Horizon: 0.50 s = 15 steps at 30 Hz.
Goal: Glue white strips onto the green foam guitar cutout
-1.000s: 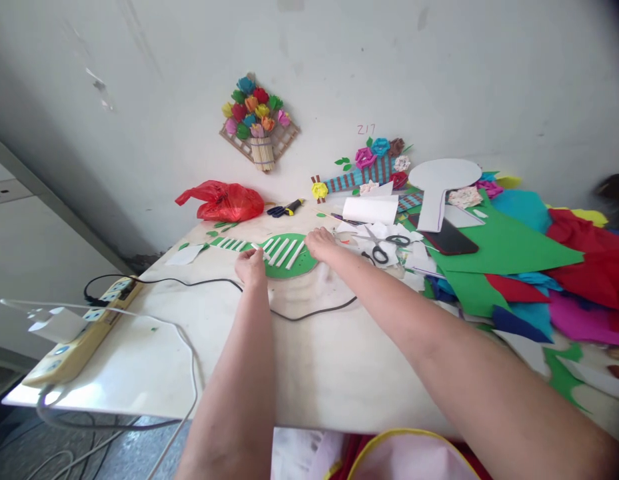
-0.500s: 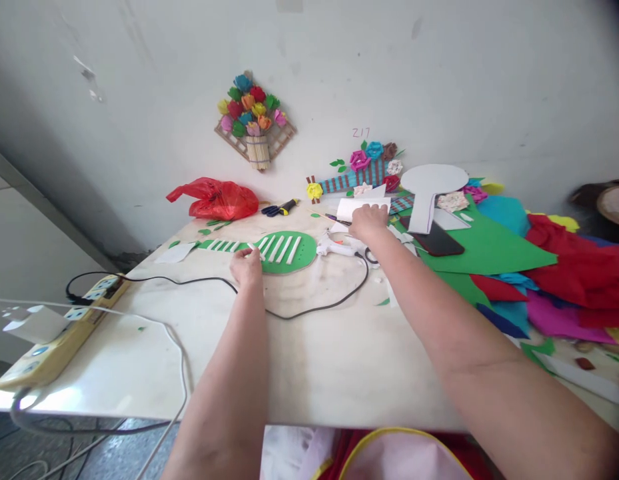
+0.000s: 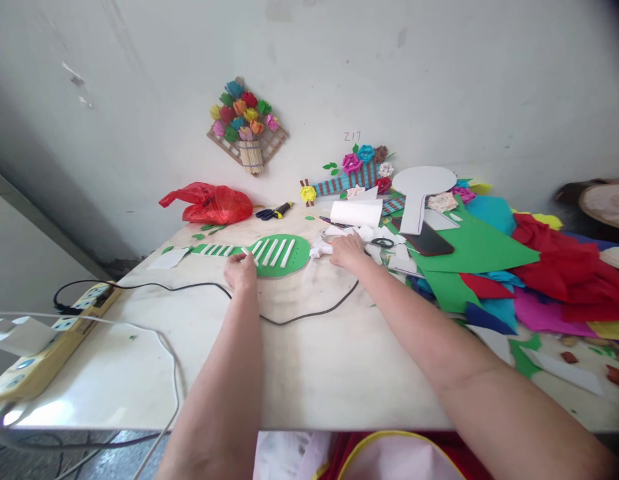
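- Thumb and fingers of the left hand are pinching together on a white strip, which is showing just past the fingertips
- Right hand is touching the glue gun, its fingers lying over the gun's body; how tightly they are closing, I cannot tell, as the back of the hand is hiding them
- Green board is lying flat on the table, its round end pointing right towards the glue gun and its narrow neck pointing left
- Long strips are crossing the round part at a slant, set side by side with gaps; short strips are crossing the neck
- Left hand is resting at the near edge of the board, where the neck is meeting the round part
- Black cord is running across the table in front of the board, from the power strip on the left to the right wrist
- White scrap is lying beside the neck's tip
- Red bag is sitting behind the board, near the wall
- Scissors are lying among paper bits just beyond the right hand; a paper roll is lying behind them
- Phone is resting farther right, partly under a white cutout
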Each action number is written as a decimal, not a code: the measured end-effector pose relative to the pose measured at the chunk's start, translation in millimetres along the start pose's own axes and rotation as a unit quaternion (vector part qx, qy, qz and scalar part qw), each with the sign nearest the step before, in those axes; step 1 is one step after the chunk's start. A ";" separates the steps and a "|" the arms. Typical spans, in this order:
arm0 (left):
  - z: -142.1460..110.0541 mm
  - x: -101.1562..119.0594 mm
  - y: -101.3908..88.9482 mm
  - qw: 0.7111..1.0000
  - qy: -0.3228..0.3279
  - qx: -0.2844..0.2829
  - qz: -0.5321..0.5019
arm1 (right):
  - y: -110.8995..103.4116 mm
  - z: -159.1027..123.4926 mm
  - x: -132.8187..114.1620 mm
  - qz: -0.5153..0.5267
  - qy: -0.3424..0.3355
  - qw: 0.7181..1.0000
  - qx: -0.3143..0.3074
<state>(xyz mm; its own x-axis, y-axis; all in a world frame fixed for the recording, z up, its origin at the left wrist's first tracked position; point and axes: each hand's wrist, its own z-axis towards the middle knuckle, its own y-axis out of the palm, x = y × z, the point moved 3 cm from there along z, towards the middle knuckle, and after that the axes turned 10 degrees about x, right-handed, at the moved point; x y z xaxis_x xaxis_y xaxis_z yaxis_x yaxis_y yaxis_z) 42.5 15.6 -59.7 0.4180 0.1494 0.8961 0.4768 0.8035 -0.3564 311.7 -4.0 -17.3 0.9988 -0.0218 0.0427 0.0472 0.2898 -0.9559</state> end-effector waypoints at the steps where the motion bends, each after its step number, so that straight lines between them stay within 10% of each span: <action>1: -0.6 1.1 -0.9 1.000 0.000 -0.001 0.000 | -0.4 1.1 4.5 0.017 0.014 1.000 0.008; 7: -2.2 4.9 -1.7 1.000 0.005 -0.004 0.008 | -8.2 12.1 20.7 0.166 0.113 0.979 0.037; 15: 6.4 -6.3 2.0 0.999 0.003 0.004 -0.051 | 4.0 14.9 -27.5 0.353 0.069 0.933 0.019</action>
<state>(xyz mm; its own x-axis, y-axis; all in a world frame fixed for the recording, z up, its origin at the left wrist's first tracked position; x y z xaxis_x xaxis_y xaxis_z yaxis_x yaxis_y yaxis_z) 35.8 20.0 -64.3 0.3718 0.0640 0.9261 0.5106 0.8191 -0.2616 284.6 12.0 -17.9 0.7713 0.0646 -0.6332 -0.6184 0.3118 -0.7214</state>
